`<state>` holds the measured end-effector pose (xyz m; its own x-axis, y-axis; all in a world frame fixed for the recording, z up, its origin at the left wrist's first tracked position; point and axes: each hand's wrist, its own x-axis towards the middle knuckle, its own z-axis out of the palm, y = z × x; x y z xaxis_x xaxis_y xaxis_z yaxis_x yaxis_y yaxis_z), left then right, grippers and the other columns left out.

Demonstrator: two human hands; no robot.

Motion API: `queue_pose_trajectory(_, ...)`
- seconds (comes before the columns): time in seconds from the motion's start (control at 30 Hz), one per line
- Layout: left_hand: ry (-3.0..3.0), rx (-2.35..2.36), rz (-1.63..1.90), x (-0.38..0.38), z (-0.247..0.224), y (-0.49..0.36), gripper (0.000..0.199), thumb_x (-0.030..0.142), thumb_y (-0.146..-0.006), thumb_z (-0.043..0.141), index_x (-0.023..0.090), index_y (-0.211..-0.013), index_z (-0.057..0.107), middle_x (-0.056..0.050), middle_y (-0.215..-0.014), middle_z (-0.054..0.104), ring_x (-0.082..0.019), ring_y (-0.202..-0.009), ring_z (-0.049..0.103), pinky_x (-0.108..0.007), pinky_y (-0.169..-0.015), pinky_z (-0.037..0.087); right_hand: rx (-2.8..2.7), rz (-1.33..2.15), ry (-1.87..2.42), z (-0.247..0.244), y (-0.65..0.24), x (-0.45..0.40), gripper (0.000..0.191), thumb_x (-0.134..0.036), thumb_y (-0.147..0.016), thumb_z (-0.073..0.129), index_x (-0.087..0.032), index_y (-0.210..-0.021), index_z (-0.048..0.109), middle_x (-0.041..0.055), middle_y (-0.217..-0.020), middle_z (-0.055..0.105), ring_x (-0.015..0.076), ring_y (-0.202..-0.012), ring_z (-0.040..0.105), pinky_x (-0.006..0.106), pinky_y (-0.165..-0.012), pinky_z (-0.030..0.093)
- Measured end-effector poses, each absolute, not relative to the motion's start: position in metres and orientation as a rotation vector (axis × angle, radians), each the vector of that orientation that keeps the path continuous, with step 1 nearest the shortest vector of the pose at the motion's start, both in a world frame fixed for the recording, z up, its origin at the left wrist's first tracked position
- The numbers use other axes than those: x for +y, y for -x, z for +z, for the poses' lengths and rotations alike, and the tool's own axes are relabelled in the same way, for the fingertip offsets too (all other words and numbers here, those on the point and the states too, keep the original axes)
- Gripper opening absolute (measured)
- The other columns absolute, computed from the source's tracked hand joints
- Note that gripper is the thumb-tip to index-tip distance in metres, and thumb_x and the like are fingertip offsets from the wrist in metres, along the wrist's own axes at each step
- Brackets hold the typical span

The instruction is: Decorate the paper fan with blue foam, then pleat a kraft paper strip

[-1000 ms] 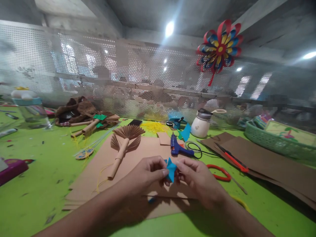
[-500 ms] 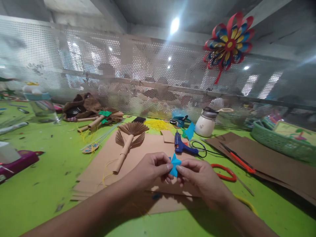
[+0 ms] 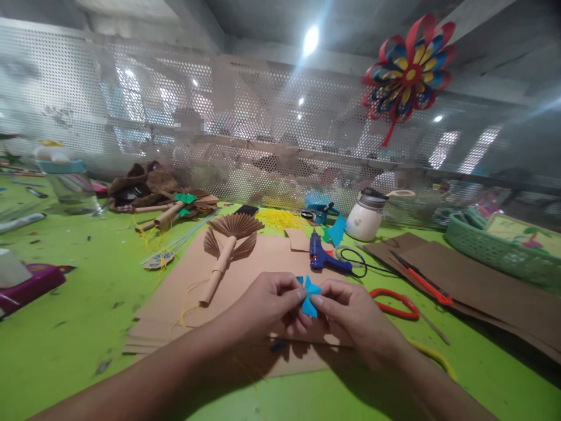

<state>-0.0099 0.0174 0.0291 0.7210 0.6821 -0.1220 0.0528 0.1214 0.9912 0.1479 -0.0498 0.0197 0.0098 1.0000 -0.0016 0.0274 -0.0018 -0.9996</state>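
Note:
Between my two hands is a small blue paper star (image 3: pixel 310 297), held up over a stack of brown paper sheets (image 3: pixel 175 310). My left hand (image 3: pixel 280 299) is closed, its thumb and fingers pinching the star's left side. On the opposite side my right hand (image 3: pixel 344 304) pinches the star too, thumb in front. A bit of darker blue shows by the left fingertips. Just beyond the hands lies a blue glue gun (image 3: pixel 324 257). To the left, on the sheets, rests a pleated brown paper fan shape with a rolled paper handle (image 3: pixel 218 272).
Red-handled scissors (image 3: pixel 397 305) lie right of my right hand, and a red utility knife (image 3: pixel 427 283) sits on dark brown sheets (image 3: pixel 491 292). Farther back are yellow shredded strips (image 3: pixel 283 220), a white jar (image 3: pixel 366 219) and a green basket (image 3: pixel 482 248). A purple tape dispenser (image 3: pixel 39 289) stands left.
The blue star has tilted slightly in my fingers, its top point leaning more to the left. Both hands keep their pinch in nearly the same place. The view has shifted a little.

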Motion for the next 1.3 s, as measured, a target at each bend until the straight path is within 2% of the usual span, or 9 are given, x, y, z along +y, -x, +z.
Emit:
queue_pose_trajectory(0.17, -1.478, 0.726, 0.59, 0.016, 0.021, 0.006, 0.021, 0.034, -0.074, 0.062, 0.015, -0.07, 0.056, 0.0, -0.056, 0.062, -0.011, -0.05, 0.056, -0.021, -0.05, 0.043, -1.195, 1.23, 1.223, 0.022, -0.148, -0.051, 0.027, -0.038, -0.073, 0.07, -0.012, -0.069, 0.062, 0.0012, -0.063, 0.06, 0.0111, -0.058, 0.049, 0.025, -0.059, 0.039)
queue_pose_trajectory(0.33, -1.597, 0.702, 0.631, 0.014, 0.019, 0.006, 0.019, 0.032, -0.077, 0.058, 0.014, -0.071, 0.056, 0.0, -0.06, 0.061, -0.011, -0.054, 0.056, -0.022, -0.052, 0.044, -1.157, 1.151, 1.309, 0.022, -0.147, -0.05, 0.03, -0.039, -0.066, 0.074, -0.013, -0.065, 0.06, -0.0016, -0.057, 0.056, 0.009, -0.053, 0.045, 0.022, -0.053, 0.036)
queue_pose_trajectory(0.57, -1.48, 0.666, 0.567, 0.015, 0.017, 0.004, 0.026, 0.041, -0.076, 0.059, 0.015, -0.075, 0.054, 0.0, -0.058, 0.061, -0.012, -0.05, 0.056, -0.026, -0.052, 0.046, -1.165, 1.042, 1.347, 0.015, -0.148, -0.046, 0.03, -0.04, -0.065, 0.075, -0.014, -0.062, 0.059, -0.002, -0.056, 0.057, 0.0095, -0.052, 0.046, 0.022, -0.051, 0.034)
queue_pose_trajectory(0.7, -1.445, 0.612, 0.502, 0.018, 0.028, 0.01, 0.031, 0.045, -0.075, 0.062, 0.015, -0.076, 0.054, -0.002, -0.061, 0.065, -0.012, -0.052, 0.057, -0.025, -0.055, 0.044, -1.242, 1.138, 1.215, 0.02, -0.152, -0.049, 0.03, -0.042, -0.073, 0.07, -0.013, -0.07, 0.064, 0.0004, -0.062, 0.06, 0.0101, -0.056, 0.048, 0.023, -0.055, 0.038)
queue_pose_trajectory(0.9, -1.363, 0.448, 0.508, 0.024, 0.027, 0.015, 0.032, 0.044, -0.076, 0.066, 0.014, -0.076, 0.057, -0.003, -0.067, 0.066, -0.009, -0.059, 0.055, -0.024, -0.062, 0.042, -1.339, 1.255, 0.98, 0.022, -0.161, -0.051, 0.025, -0.034, -0.086, 0.058, -0.012, -0.081, 0.068, 0.0038, -0.071, 0.06, 0.0146, -0.069, 0.055, 0.029, -0.069, 0.044)
queue_pose_trajectory(1.3, -1.277, 0.384, 0.474, 0.024, 0.023, 0.016, 0.031, 0.041, -0.076, 0.069, 0.013, -0.077, 0.057, -0.003, -0.068, 0.065, -0.009, -0.058, 0.055, -0.024, -0.06, 0.041, -1.466, 1.203, 1.013, 0.027, -0.164, -0.052, 0.03, -0.039, -0.088, 0.055, -0.013, -0.088, 0.07, 0.0045, -0.073, 0.062, 0.0143, -0.069, 0.056, 0.029, -0.068, 0.047)
